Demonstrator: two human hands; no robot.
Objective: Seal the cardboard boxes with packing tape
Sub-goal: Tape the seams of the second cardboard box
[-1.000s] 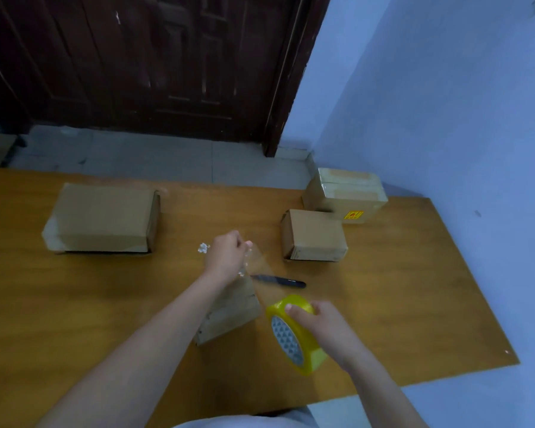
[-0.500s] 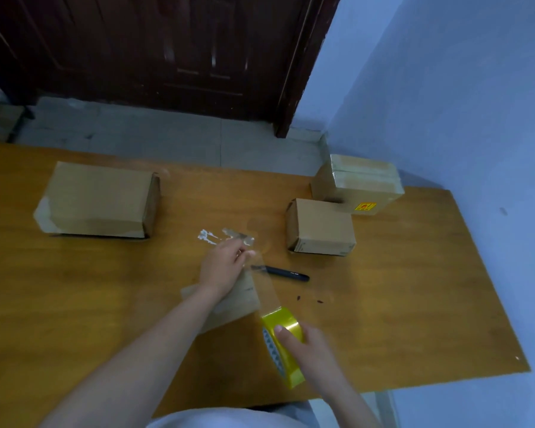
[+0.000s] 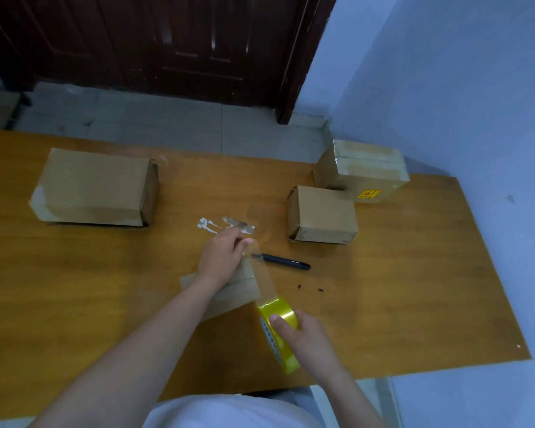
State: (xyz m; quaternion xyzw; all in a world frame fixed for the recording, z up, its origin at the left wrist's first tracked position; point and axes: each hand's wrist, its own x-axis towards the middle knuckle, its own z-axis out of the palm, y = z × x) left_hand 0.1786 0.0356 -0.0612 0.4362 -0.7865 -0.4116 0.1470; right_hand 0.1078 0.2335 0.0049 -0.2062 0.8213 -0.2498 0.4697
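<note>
A small flat cardboard box (image 3: 229, 293) lies on the wooden table (image 3: 74, 304) in front of me, partly under my left arm. My left hand (image 3: 221, 256) pinches the free end of a clear tape strip (image 3: 261, 273) at the box's far edge. The strip runs back to a yellow tape roll (image 3: 278, 332), which my right hand (image 3: 303, 338) grips near the table's front edge. Three more cardboard boxes stand on the table: a large one (image 3: 95, 186) at the left, a small one (image 3: 322, 214) at the right, and a taped one (image 3: 362, 171) behind it.
A black pen-like cutter (image 3: 286, 262) lies just right of my left hand. White scraps and a tape bit (image 3: 226, 225) lie beyond it. A blue wall closes the right side; a dark door and grey floor are behind the table.
The right hand pulled the roll toward me and lower, drawing out a longer strip. The left hand lowered the tape end to the small box's far edge.
</note>
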